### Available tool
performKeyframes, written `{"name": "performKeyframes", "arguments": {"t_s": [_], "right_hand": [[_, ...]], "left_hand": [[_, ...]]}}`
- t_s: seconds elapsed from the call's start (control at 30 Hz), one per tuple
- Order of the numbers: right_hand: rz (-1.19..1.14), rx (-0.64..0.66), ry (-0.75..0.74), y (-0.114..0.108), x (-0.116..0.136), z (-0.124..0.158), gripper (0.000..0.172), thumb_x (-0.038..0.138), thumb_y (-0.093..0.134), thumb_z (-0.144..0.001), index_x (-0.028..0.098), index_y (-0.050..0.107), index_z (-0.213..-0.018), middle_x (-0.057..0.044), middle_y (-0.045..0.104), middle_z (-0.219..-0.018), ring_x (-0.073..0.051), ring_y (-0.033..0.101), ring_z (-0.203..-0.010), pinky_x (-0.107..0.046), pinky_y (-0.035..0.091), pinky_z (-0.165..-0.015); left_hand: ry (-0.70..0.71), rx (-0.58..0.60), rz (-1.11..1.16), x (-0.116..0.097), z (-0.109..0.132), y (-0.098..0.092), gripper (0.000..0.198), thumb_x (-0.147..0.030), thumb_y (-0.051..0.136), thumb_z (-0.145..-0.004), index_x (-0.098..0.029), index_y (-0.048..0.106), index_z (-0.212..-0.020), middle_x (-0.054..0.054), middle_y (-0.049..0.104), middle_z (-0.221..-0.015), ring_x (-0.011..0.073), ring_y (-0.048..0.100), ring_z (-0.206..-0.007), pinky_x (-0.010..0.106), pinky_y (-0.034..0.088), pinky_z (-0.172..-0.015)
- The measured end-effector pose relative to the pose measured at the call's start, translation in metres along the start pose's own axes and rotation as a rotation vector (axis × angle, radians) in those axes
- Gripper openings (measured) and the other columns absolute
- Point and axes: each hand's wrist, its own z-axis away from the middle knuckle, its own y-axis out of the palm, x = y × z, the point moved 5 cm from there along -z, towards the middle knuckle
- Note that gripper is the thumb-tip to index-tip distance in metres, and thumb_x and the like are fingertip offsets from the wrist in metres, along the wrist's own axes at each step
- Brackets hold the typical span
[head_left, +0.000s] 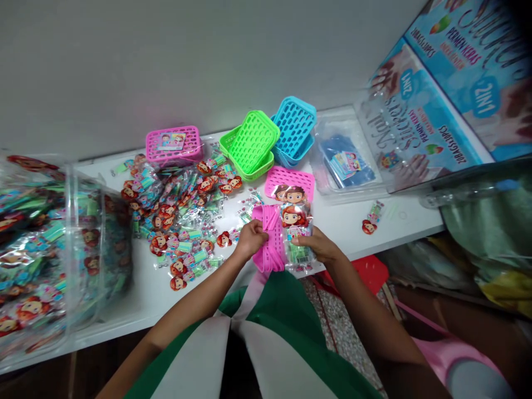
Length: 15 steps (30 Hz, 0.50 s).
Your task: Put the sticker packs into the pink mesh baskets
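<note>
My left hand (251, 239) is closed on the rim of a pink plastic basket (272, 244), which is tilted near the table's front edge. Beside it, my right hand (318, 244) pinches a clear candy packet (297, 221) with a red-haired cartoon girl on it and green pieces inside. The packet is right of the basket, close against its side. Just behind lies a pink perforated lid (293, 183) with a cartoon-face card on it. Small packets (224, 238) are scattered left of my left hand.
A heap of packets (174, 199) and a large clear tub (83, 249) full of them are at left. Behind stand a closed pink basket (173, 145), green baskets (253, 144), blue baskets (294, 130) and a clear container (344, 160). Printed boxes (432, 116) lean at right.
</note>
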Motion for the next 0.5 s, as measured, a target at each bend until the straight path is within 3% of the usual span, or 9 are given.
{"name": "performKeyframes", "arguments": {"t_s": [0.23, 0.37, 0.43, 0.5], "right_hand": [[0.202, 0.176, -0.109, 0.018, 0.011, 0.01, 0.069, 0.028, 0.084, -0.058, 0.018, 0.057, -0.121, -0.008, 0.064, -0.113, -0.027, 0.06, -0.104, -0.039, 0.048, -0.091], [0.245, 0.265, -0.117, 0.032, 0.023, 0.013, 0.067, 0.03, 0.083, -0.06, 0.017, 0.058, -0.12, -0.008, 0.064, -0.115, -0.028, 0.059, -0.105, -0.04, 0.047, -0.093], [0.269, 0.243, -0.116, 0.026, 0.026, 0.014, 0.065, 0.029, 0.082, -0.062, 0.017, 0.058, -0.121, -0.008, 0.063, -0.117, -0.028, 0.059, -0.105, -0.04, 0.047, -0.094], [0.33, 0.152, -0.112, 0.007, 0.026, 0.014, 0.064, 0.029, 0.081, -0.063, 0.017, 0.057, -0.121, -0.008, 0.063, -0.117, -0.028, 0.059, -0.104, -0.04, 0.046, -0.094]], "left_hand": [[0.104, -0.074, 0.068, -0.016, 0.006, -0.001, 0.025, -0.018, 0.066, -0.054, -0.019, 0.042, -0.059, -0.01, 0.036, -0.05, 0.0041, 0.033, -0.042, 0.019, 0.026, -0.042], [0.08, -0.088, 0.176, -0.021, -0.001, 0.006, 0.021, -0.022, 0.067, -0.058, -0.019, 0.047, -0.065, -0.008, 0.042, -0.051, 0.0062, 0.038, -0.044, 0.021, 0.03, -0.045], [0.08, -0.095, 0.188, -0.025, -0.006, 0.007, 0.023, -0.024, 0.067, -0.06, -0.02, 0.046, -0.067, -0.009, 0.041, -0.052, 0.0067, 0.037, -0.044, 0.021, 0.03, -0.046], [0.174, -0.112, 0.135, -0.037, -0.008, 0.002, 0.024, -0.024, 0.068, -0.061, -0.02, 0.044, -0.066, -0.009, 0.039, -0.053, 0.0063, 0.035, -0.046, 0.021, 0.029, -0.047]]}}
